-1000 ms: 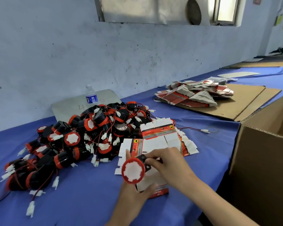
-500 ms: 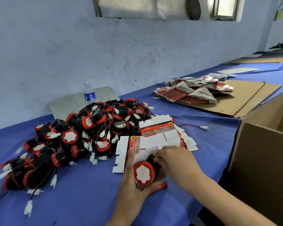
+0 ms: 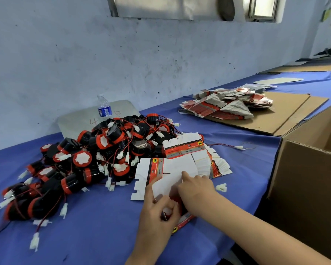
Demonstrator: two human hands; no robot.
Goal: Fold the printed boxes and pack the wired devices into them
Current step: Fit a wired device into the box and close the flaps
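Note:
A red and white printed box (image 3: pixel 166 185) lies on the blue table in front of me, its white flap folded over the top. My left hand (image 3: pixel 157 213) grips the box's near end, fingers curled around it. My right hand (image 3: pixel 196 187) presses on the flap from the right. The wired device is inside the box and almost hidden; only a bit of red shows between my hands. A heap of black and red wired devices (image 3: pixel 96 155) lies to the left. Flat printed boxes (image 3: pixel 191 155) are stacked just behind my hands.
A large open cardboard carton (image 3: pixel 311 169) stands at the right table edge. More flat boxes (image 3: pixel 225 106) are piled on cardboard sheets (image 3: pixel 287 113) at the back right. A water bottle (image 3: pixel 104 108) stands by the wall. A loose white connector (image 3: pixel 221 187) lies right of my hands.
The device I held up a second ago has gone down into the box. The white flap has come over it, and both hands now press on the box.

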